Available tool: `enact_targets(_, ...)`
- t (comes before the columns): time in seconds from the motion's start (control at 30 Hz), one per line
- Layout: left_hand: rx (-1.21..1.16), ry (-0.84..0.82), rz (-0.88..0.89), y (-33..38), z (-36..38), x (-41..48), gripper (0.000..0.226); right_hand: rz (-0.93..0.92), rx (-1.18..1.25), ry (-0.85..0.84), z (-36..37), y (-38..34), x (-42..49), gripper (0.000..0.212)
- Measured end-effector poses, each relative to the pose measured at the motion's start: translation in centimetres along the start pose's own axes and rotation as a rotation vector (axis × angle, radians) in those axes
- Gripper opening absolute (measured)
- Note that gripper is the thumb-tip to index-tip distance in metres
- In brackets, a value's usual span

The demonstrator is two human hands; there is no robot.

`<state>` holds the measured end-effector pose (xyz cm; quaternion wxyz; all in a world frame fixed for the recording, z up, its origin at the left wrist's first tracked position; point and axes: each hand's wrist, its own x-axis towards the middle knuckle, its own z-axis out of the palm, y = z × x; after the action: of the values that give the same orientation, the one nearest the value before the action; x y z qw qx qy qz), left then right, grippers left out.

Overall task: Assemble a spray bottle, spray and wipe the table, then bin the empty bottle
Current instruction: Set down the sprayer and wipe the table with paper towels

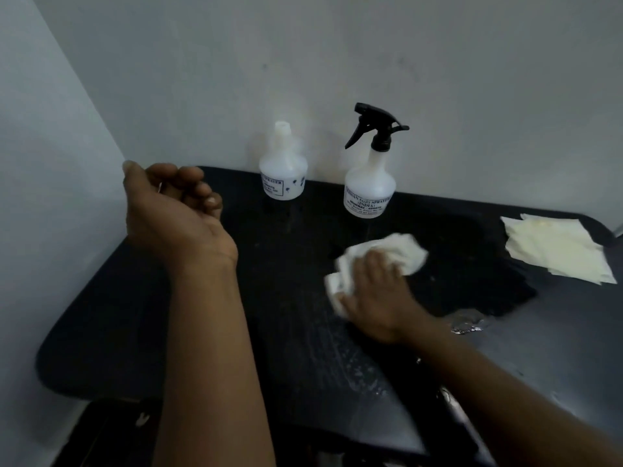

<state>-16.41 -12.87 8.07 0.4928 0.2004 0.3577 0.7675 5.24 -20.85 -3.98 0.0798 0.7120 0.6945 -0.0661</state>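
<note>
My right hand (377,294) presses a crumpled white cloth (401,251) flat onto the black table (135,318) near its middle, and the hand looks motion-blurred. Wet streaks show on the tabletop around it. My left hand (175,207) hovers above the table's far left corner with its fingers curled loosely and nothing in it. Against the back wall stand two white plastic bottles: one with a black trigger sprayer (371,173) screwed on, and to its left an open-necked bottle (283,166) without any top.
A stack of pale yellow cloths (556,251) lies at the table's far right. A torn, shiny patch (468,323) marks the surface to the right of my wrist. White walls close in the table at the back and left.
</note>
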Motion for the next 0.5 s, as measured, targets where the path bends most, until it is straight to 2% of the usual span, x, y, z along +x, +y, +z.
enact_targets(0.1, -0.01, 0.021, -0.017, -0.6, 1.3, -0.5, 0.043, -0.364, 0.059, 0.015, -0.1, -7.8, -1.1, 0.074)
enact_targets(0.2, 0.045, 0.023, -0.015, -0.6, 0.8, -0.3, 0.042, -0.547, 0.232, -0.077, 0.2, -11.4, -3.8, 0.08)
enact_targets(0.3, 0.068, 0.036, -0.049, -0.2, 0.6, 0.0, 0.039, -0.473, 0.398, -0.016, 0.6, -9.8, -5.1, 0.068)
enact_targets(0.37, 0.074, 0.039, -0.082, 0.0, 0.6, -0.1, 0.038, -0.379, 0.393, 0.07, 0.7, -7.3, -4.6, 0.061)
enact_targets(0.5, 0.115, 0.017, -0.152, 0.2, 0.5, -0.4, 0.036, -0.068, 0.347, 0.155, 0.0, -0.7, -3.6, 0.057)
